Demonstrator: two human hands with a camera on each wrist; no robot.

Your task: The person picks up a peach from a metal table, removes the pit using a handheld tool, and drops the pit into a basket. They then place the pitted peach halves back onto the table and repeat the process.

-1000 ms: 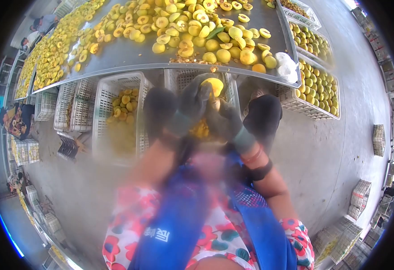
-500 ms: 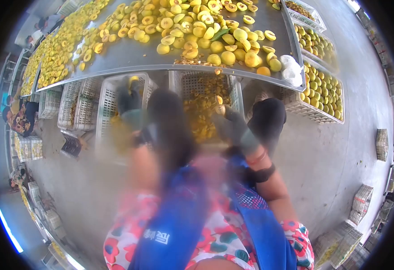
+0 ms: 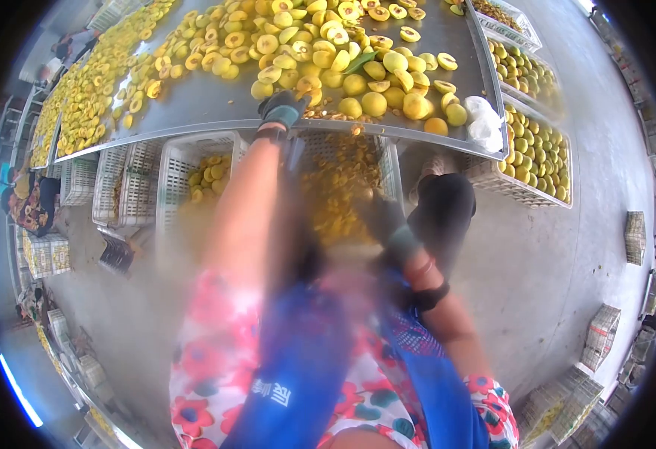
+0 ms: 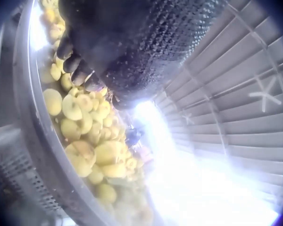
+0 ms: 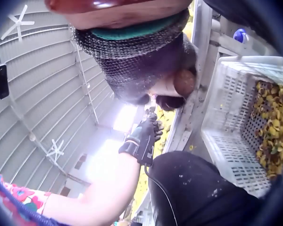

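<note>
My left hand [image 3: 281, 111], in a dark glove, reaches over the table's near edge to the yellow peaches. Its spread fingers [image 4: 79, 71] are right at the fruit, beside a peach half [image 3: 309, 84]. Nothing shows gripped in it. My right hand [image 3: 385, 218], also gloved, stays low in front of the body, blurred in the head view. In the right wrist view it grips a tool by its round wooden handle [image 5: 183, 84]; the tool's working end is hidden. Peach halves and whole peaches [image 3: 373, 104] cover much of the metal table [image 3: 193, 112].
Under the table edge stands a crate of pits and scraps [image 5: 273, 127]. To its left is a white crate [image 3: 169, 176] holding yellow peach pieces. Crates of greenish whole fruit [image 3: 526, 146] stand at the right. A white plastic bag [image 3: 483, 123] lies at the table corner.
Both hands were together at a yellow peach piece; the left then carried a piece over the left crate. Now the left hand has moved up to the table's fruit. The right hand stays low.
</note>
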